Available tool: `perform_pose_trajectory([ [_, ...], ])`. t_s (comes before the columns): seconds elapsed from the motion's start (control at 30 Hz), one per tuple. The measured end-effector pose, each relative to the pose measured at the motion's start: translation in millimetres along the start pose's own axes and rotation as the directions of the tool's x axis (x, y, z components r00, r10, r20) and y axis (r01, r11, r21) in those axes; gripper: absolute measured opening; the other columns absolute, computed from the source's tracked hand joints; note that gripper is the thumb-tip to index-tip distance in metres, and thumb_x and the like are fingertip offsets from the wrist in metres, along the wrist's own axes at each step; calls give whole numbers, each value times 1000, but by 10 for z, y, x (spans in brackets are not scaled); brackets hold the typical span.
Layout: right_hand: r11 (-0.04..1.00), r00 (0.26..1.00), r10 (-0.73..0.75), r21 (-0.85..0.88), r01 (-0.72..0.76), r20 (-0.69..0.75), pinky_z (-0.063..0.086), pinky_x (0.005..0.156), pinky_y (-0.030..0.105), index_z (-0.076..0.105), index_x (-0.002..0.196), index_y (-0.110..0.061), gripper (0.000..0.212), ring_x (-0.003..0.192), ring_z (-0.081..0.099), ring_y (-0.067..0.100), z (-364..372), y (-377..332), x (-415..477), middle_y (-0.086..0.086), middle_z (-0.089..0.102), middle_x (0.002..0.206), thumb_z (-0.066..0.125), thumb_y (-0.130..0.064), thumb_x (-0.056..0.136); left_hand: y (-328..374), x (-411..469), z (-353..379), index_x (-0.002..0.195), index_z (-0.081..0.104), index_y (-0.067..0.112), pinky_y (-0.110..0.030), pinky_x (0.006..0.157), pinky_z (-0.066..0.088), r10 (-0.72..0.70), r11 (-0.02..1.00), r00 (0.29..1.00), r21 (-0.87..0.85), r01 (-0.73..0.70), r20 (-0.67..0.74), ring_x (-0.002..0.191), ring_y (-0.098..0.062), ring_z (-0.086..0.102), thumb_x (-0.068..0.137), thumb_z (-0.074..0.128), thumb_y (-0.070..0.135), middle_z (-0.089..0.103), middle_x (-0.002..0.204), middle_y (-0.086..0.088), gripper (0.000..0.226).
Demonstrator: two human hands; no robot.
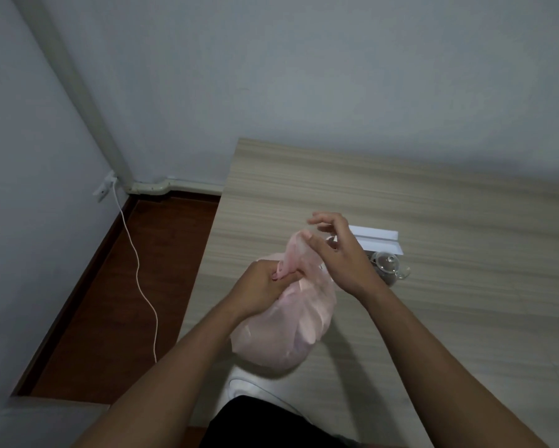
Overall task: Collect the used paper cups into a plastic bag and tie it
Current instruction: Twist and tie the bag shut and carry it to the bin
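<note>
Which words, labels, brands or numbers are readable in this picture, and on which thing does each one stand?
None can be read.
The pink bag shows no print.
The white box looks blank on the sides in view.
The glass teapot and the wall socket carry no visible mark.

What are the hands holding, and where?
A pink bag. The left hand grips it at the gathered neck; the right hand pinches the handle loop sticking up above.
</note>
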State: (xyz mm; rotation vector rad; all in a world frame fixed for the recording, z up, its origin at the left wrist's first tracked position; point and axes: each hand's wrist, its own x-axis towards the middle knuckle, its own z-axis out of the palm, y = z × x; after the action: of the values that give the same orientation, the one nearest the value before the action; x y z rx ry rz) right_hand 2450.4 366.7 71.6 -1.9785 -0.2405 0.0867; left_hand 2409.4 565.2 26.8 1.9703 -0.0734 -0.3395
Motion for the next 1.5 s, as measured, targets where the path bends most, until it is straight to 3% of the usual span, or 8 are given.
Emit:
perform_pose_trajectory([
  [0.13,991,986,133,-34,-130,97,41,119,34,41,157,-41,88,146,45,-3,-46,221,-194,-20,44,161,70,-82,85,24,-28,-10,85,81,35,-24,67,54,-17,1000,998,-8,17,-58,68,2,73,105,70,46,79,73,18,25],
  [0.4,993,994,101,-69,-98,49,52,113,46,70,135,-26,41,123,69,8,274,348,-256,-9,73,127,47,-52,113,37,-96,126,107,85,16,-36,77,63,-26,998,997,-46,29,66,83,-15,81,103,75,38,85,93,-5,24],
  [0.57,628,922,381,713,-311,66,57,95,42,87,102,-16,63,100,76,33,151,262,-193,17,82,103,30,-38,118,-109,-133,-36,131,77,34,-25,69,59,-166,928,986,-340,149,-19,75,-15,77,103,69,55,78,85,6,36],
  [0.67,232,860,504,946,-229,85,63,73,33,60,72,-17,47,68,59,24,29,319,-132,3,60,61,40,-24,114,-430,-52,-98,108,75,7,-24,52,29,-385,683,911,-709,174,-148,52,-11,36,117,46,34,39,64,4,40],
  [0.83,315,870,488,914,-254,73,38,48,25,46,74,-22,37,38,21,8,10,419,-180,-9,25,54,33,-12,107,-519,-19,-86,79,44,19,-31,68,52,-579,125,811,-992,-12,-82,61,-19,52,121,30,41,51,64,-3,50],
  [1.0,223,873,480,949,-223,92,38,51,27,48,75,-21,34,38,22,9,48,366,-132,-7,26,55,34,-20,105,-576,-179,102,172,25,13,-60,123,46,-576,418,816,-878,234,-57,151,-42,52,86,23,97,46,169,-16,121],
  [1.27,170,873,484,974,-152,52,40,58,33,49,75,-19,26,46,23,14,31,352,-153,-4,29,62,41,-30,98,-910,-288,848,128,79,20,-50,101,63,-593,670,805,-563,484,-13,96,-28,80,87,45,95,83,96,-5,93],
  [1.5,409,859,512,871,-273,29,34,47,24,62,118,-4,22,44,27,6,19,503,-197,-5,32,64,42,-4,108,-764,-244,552,113,79,26,-57,92,68,-565,687,770,-686,240,-297,100,-32,82,108,28,74,85,109,-12,70],
])
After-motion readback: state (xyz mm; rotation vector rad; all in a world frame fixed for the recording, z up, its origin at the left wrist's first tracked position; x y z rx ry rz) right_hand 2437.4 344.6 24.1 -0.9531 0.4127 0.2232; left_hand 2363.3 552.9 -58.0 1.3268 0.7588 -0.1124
